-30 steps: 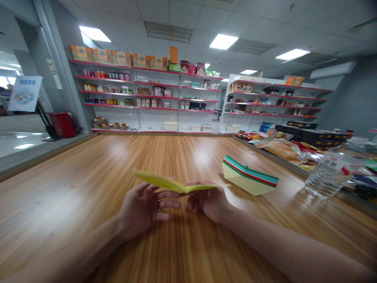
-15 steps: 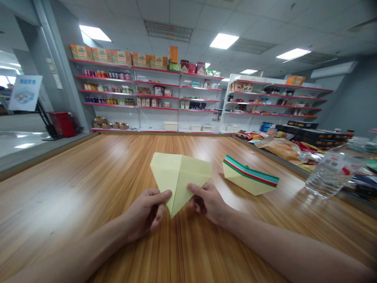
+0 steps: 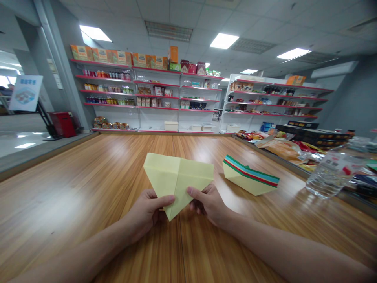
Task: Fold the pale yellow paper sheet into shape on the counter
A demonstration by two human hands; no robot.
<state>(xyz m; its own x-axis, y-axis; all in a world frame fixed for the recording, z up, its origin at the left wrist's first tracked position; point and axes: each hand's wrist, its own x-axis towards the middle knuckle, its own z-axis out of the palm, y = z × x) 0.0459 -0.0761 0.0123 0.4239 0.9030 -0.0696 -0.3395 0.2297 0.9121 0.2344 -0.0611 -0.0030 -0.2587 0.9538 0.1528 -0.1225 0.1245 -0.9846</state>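
Observation:
A folded sheet of pale yellow paper (image 3: 179, 175) is held up just over the wooden table, its point facing me and a crease running down its middle. My left hand (image 3: 151, 210) pinches its lower left edge, thumb on top close to the crease. On the lower right edge my right hand (image 3: 210, 202) grips it, thumb on the front and the other fingers behind, partly hidden. To the right of my right hand stands a folded paper boat (image 3: 250, 177), pale yellow with green, blue, white and red stripes along its top edge.
The wooden tabletop (image 3: 73, 196) has a raised rim. A clear plastic bottle (image 3: 326, 173) stands at the right, beside snack packets (image 3: 282, 149) and black boxes (image 3: 312, 135). Behind are stocked shelves (image 3: 156, 84). At the left are a sign stand (image 3: 26, 94) and a red box (image 3: 61, 125).
The folded paper has opened out flatter and wider, and its point has come slightly nearer to me. My left thumb lies further onto the paper. The paper boat has not moved.

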